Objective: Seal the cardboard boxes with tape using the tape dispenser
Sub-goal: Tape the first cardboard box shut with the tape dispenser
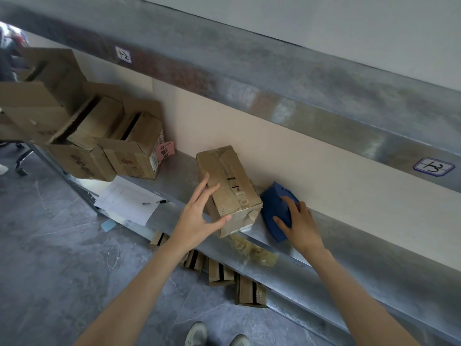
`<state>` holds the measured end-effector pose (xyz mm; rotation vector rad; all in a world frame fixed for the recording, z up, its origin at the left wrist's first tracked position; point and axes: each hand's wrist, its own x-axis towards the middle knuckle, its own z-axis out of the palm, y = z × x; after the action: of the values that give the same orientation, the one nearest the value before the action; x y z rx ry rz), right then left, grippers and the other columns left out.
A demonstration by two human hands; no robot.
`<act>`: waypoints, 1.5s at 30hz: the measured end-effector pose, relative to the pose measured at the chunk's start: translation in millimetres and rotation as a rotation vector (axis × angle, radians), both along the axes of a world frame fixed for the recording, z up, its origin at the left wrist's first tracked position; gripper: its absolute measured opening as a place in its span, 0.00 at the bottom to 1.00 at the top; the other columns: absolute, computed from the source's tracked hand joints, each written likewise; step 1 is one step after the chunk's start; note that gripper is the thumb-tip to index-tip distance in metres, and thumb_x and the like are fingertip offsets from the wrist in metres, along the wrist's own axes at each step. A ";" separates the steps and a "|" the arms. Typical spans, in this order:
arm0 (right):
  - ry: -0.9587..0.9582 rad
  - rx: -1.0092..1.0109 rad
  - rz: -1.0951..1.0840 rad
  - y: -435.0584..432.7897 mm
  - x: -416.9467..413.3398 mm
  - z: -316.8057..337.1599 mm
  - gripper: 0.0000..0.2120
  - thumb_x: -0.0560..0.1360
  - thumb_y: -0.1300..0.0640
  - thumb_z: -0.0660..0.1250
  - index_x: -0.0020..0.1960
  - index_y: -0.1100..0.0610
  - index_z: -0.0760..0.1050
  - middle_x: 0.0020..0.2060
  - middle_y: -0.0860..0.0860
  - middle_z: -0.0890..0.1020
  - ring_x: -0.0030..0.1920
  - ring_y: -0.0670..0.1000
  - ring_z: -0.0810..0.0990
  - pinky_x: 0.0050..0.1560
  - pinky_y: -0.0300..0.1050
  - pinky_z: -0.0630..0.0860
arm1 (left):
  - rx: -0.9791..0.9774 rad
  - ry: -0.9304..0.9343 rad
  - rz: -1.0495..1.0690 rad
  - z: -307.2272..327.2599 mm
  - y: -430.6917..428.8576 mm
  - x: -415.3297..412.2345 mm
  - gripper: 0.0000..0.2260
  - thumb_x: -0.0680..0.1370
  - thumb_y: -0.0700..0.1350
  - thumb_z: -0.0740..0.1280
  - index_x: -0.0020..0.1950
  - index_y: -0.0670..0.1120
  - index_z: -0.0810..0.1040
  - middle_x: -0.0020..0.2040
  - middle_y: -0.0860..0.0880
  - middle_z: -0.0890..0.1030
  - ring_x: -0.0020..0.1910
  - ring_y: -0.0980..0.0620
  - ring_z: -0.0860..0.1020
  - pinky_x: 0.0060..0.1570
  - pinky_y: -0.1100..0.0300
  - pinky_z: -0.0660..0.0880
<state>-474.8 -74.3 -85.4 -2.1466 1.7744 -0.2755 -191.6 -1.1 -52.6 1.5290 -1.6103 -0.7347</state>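
A small cardboard box (228, 186) lies on the metal shelf (174, 186), its top flaps closed with tape along the seam. My left hand (199, 216) is spread at the box's near left corner, fingers straight against the top edge and thumb at the lower corner. A blue tape dispenser (275, 208) lies on the shelf just right of the box. My right hand (299, 223) rests on the dispenser with fingers extended over it; whether they grip it is unclear.
Several open cardboard boxes (119, 143) stand stacked at the shelf's left end, beside a paper sheet (127, 201) with a pen (156, 202). More small boxes (222, 270) sit on the floor under the shelf. A crumpled tape scrap (254, 250) hangs at the shelf edge.
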 end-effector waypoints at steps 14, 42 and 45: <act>-0.157 0.328 0.033 -20.4 -11.2 3.0 0.36 0.79 0.55 0.66 0.77 0.40 0.48 0.40 0.58 0.79 0.29 0.56 0.73 0.32 0.46 0.68 | -0.033 0.026 0.008 -2.3 -0.1 -2.5 0.34 0.73 0.55 0.74 0.76 0.53 0.66 0.81 0.61 0.51 0.78 0.65 0.53 0.67 0.74 0.51; -0.221 0.100 0.111 -6.8 5.1 64.2 0.34 0.80 0.53 0.66 0.73 0.30 0.50 0.57 0.59 0.80 0.43 0.59 0.81 0.41 0.54 0.79 | -0.060 0.070 0.026 -6.8 -0.7 -4.7 0.34 0.72 0.52 0.77 0.76 0.53 0.68 0.81 0.59 0.48 0.76 0.68 0.52 0.65 0.82 0.50; -0.182 0.099 0.172 -1.5 3.6 75.1 0.26 0.81 0.53 0.65 0.68 0.31 0.58 0.36 0.60 0.77 0.28 0.53 0.72 0.32 0.48 0.71 | -0.100 0.048 0.049 -7.2 -0.1 -6.7 0.31 0.72 0.52 0.77 0.73 0.51 0.71 0.80 0.56 0.53 0.77 0.59 0.57 0.68 0.79 0.52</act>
<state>-471.2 -75.8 -10.4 -2.1147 1.4644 -0.3209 -198.3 -1.2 -59.8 1.4629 -1.5457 -0.6502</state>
